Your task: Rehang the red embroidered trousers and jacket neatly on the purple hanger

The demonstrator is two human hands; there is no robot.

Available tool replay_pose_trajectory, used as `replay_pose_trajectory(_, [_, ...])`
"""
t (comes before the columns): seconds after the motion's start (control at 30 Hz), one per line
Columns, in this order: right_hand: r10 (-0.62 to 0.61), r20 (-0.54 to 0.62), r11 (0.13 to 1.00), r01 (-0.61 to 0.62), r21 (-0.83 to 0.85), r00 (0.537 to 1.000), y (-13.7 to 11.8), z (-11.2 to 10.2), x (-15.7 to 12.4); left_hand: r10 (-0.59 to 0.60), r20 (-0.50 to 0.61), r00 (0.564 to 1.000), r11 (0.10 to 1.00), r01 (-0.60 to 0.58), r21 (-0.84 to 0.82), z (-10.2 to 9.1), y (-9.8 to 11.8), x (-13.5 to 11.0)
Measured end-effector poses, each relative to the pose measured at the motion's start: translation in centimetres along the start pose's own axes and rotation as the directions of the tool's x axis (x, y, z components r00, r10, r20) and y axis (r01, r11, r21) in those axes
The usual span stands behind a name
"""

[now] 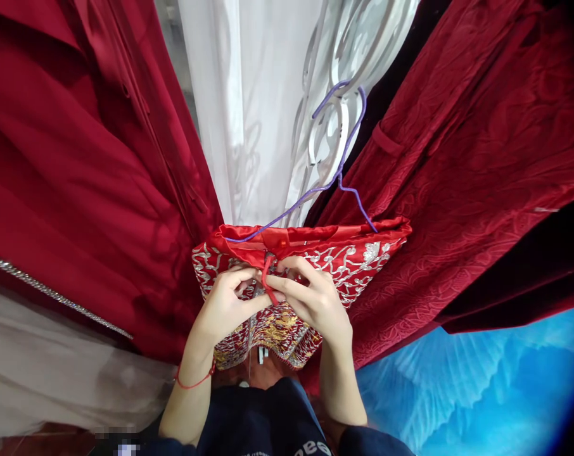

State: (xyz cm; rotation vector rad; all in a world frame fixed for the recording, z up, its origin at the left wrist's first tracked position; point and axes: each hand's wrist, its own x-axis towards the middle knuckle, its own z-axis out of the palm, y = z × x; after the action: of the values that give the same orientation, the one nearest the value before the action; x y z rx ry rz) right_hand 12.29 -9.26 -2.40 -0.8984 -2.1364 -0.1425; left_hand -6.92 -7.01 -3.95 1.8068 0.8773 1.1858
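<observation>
A red garment (358, 259) with silver and gold embroidery hangs from a purple wire hanger (306, 195), its red satin top edge towards the hanger. At the middle of that edge is a thin red fabric tie (268, 278). My left hand (226, 307) is closed, thumb and fingers pinching the tie from the left. From the right, my right hand (313, 296) is closed too, its fingertips on the same tie and meeting the left fingertips. The fingers partly hide how the tie is looped. A red string bracelet (194, 385) circles my left wrist.
Dark red garments hang close on the left (125, 158) and right (458, 158). Behind the hanger are a white curtain-like cloth (263, 95) and white curved rings (337, 133). A blue patterned fabric (481, 380) lies at lower right, pale cloth (68, 373) at lower left.
</observation>
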Motion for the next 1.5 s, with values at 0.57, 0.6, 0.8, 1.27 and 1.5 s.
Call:
replay_pose_trajectory(0.57, [0.243, -0.352, 0.968, -0.205, 0.141, 0.904, 0.5, 2.4, 0.9, 0.056, -0.316, 0.947, 0.985, -0.103, -0.136, 1.0, -0.3, 0.8])
replay_pose_trajectory(0.6, [0.249, -0.400, 0.968, -0.217, 0.123, 0.882, 0.7, 2.5, 1.0, 0.089, -0.350, 0.933, 0.990, -0.122, -0.074, 1.1, -0.3, 0.9])
replay_pose_trajectory(0.8, [0.206, -0.533, 0.958, -0.281, -0.062, 0.820, 1.3, 4.0, 1.3, 0.302, -0.508, 0.807, 0.946, -0.189, 0.263, 1.3, -1.0, 1.2])
replay_pose_trajectory(1.27, [0.187, -0.587, 0.900, -0.376, -0.218, 0.788, 1.5, 4.1, 0.5, 0.553, -0.637, 0.537, 0.819, -0.212, 0.533, 0.1, -2.6, 1.8])
replay_pose_trajectory(1.5, [0.081, -0.602, 0.882, -0.338, -0.328, 0.794, 3.0, 3.9, 0.5, 0.620, -0.544, 0.565, 0.689, -0.062, 0.722, -2.4, -2.9, 1.1])
